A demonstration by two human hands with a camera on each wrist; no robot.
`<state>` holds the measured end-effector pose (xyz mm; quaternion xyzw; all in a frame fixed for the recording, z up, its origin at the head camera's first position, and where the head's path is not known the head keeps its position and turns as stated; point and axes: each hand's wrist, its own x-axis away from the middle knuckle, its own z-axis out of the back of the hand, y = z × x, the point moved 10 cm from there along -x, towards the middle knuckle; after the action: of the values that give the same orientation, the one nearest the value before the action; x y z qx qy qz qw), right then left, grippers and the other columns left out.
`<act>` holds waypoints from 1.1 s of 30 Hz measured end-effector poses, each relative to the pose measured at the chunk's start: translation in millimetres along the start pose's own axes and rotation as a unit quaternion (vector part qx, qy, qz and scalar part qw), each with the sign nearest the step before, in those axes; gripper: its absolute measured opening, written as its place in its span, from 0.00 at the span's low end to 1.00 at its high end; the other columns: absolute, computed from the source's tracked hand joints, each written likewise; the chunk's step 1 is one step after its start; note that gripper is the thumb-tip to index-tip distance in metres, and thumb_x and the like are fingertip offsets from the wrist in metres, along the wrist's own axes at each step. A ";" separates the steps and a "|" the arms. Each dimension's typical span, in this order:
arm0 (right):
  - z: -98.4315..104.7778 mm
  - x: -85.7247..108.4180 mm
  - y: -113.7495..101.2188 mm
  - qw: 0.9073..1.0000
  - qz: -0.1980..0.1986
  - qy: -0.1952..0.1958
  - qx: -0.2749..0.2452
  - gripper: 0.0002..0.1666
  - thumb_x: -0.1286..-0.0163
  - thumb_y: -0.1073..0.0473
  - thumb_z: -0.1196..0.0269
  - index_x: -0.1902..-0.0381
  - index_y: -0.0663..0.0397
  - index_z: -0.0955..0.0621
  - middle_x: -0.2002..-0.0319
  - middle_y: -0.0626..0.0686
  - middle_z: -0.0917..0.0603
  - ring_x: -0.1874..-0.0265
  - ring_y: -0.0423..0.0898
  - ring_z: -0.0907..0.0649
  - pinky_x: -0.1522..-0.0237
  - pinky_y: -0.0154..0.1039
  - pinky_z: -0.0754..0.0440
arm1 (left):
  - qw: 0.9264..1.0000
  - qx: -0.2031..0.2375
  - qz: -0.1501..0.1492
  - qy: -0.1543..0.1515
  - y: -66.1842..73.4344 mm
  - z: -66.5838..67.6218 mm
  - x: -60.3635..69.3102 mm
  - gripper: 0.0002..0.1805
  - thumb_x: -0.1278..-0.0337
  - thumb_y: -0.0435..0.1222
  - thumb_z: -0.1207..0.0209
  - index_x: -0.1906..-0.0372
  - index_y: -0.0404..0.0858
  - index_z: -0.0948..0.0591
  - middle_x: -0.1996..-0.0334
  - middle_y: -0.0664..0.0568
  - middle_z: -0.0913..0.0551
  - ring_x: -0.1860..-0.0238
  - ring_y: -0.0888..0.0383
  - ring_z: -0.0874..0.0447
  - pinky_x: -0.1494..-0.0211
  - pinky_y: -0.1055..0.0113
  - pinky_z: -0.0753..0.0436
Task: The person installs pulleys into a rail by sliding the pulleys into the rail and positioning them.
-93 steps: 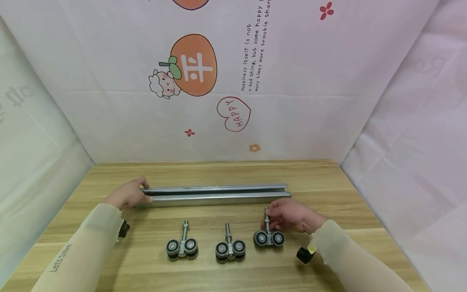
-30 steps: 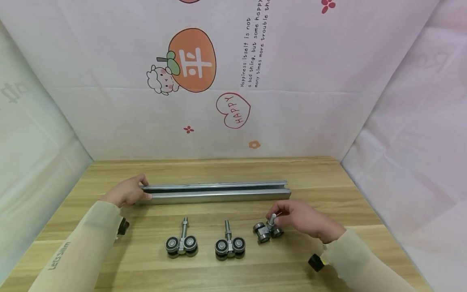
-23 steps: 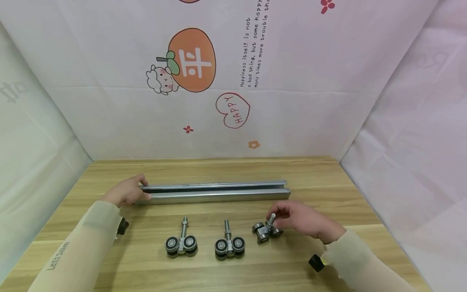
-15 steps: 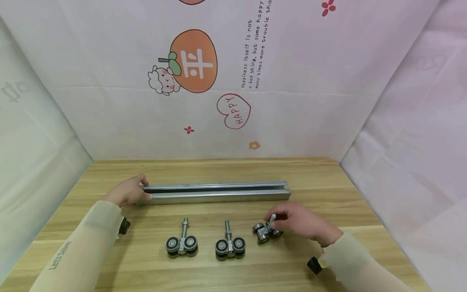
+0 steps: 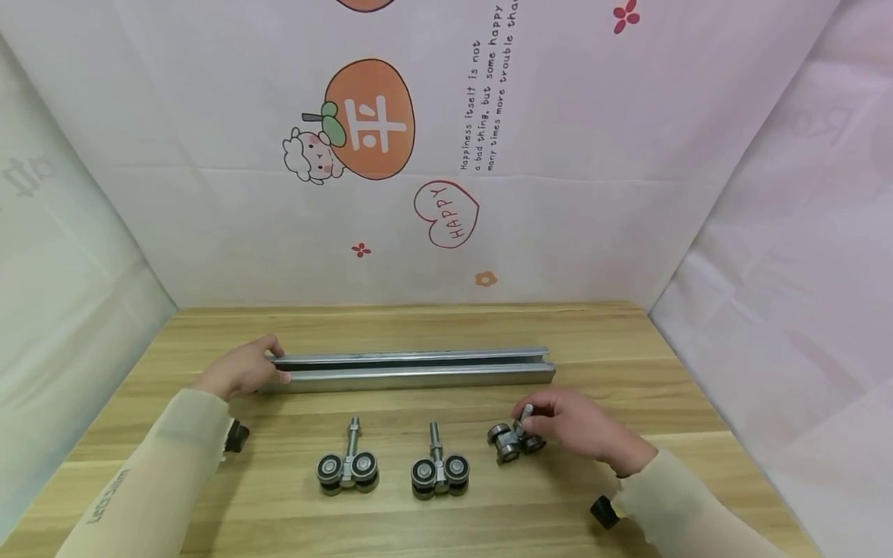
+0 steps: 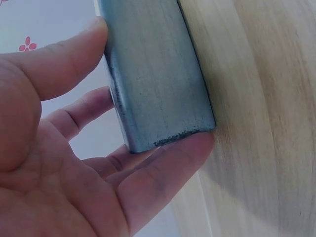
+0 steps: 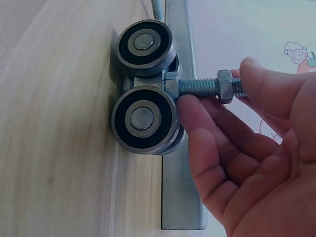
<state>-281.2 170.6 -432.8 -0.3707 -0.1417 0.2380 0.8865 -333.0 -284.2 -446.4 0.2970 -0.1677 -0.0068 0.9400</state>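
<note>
In the head view, a long metal channel rail (image 5: 418, 379) lies across the table, its open slot facing up. My left hand (image 5: 243, 367) holds its left end; in the left wrist view, the thumb (image 6: 74, 61) presses one edge and other fingers touch the cut end. My right hand (image 5: 575, 422) pinches the threaded bolt (image 7: 197, 87) of a roller trolley (image 5: 512, 442) near the rail's right end. This trolley has paired wheels (image 7: 143, 118), a hex nut (image 7: 225, 87) on the bolt, and stands turned at an angle. Its wheels appear to rest on the table.
Two more roller trolleys, one left (image 5: 347, 469) and one central (image 5: 439, 473), stand in front of the rail, bolts pointing away. The wooden table (image 5: 391, 535) is bounded by a printed white cloth (image 5: 558, 232) behind and plain white cloth at both sides.
The right-hand trolley has turned from facing front to standing at an angle, its bolt now leaning right. My right hand shifted slightly right with it, still pinching the bolt. My left hand stays put.
</note>
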 end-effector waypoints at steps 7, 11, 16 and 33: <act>4.6 3.0 8.4 1.000 -0.024 0.011 -0.004 0.09 0.26 0.53 0.38 0.54 0.46 0.14 0.58 0.42 0.16 0.58 0.46 0.21 0.58 0.47 0.23 | 1.000 0.030 -0.001 -0.003 -2.5 -5.2 -0.1 0.26 0.38 0.37 0.37 0.41 0.30 0.31 0.45 0.31 0.25 0.56 0.44 0.26 0.60 0.56 0.22; 6.5 3.7 13.5 0.999 -0.043 0.016 -0.007 0.10 0.25 0.53 0.40 0.52 0.44 0.14 0.54 0.43 0.17 0.53 0.46 0.21 0.54 0.50 0.23 | 0.999 0.042 -0.006 -0.008 -3.9 -7.0 0.2 0.26 0.38 0.36 0.39 0.38 0.31 0.31 0.43 0.30 0.27 0.58 0.45 0.27 0.63 0.57 0.24; 8.7 3.9 15.9 0.998 -0.049 0.024 -0.019 0.10 0.24 0.55 0.41 0.51 0.47 0.15 0.56 0.45 0.17 0.54 0.47 0.20 0.56 0.49 0.23 | 1.000 0.019 -0.020 0.000 1.6 -5.8 1.7 0.27 0.37 0.37 0.42 0.36 0.32 0.31 0.42 0.29 0.28 0.57 0.44 0.26 0.61 0.54 0.25; 18.6 5.0 23.2 0.996 -0.057 0.064 0.034 0.07 0.25 0.60 0.41 0.55 0.47 0.16 0.59 0.42 0.17 0.62 0.46 0.21 0.63 0.45 0.24 | 0.999 -0.021 -0.025 0.024 4.9 -1.6 -0.9 0.24 0.40 0.39 0.40 0.41 0.32 0.26 0.42 0.29 0.25 0.48 0.37 0.26 0.50 0.42 0.26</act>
<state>-292.3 198.5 -436.5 -0.3458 -0.0972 0.1671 0.9182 -333.8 -279.2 -445.2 0.2817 -0.1373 -0.0269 0.9492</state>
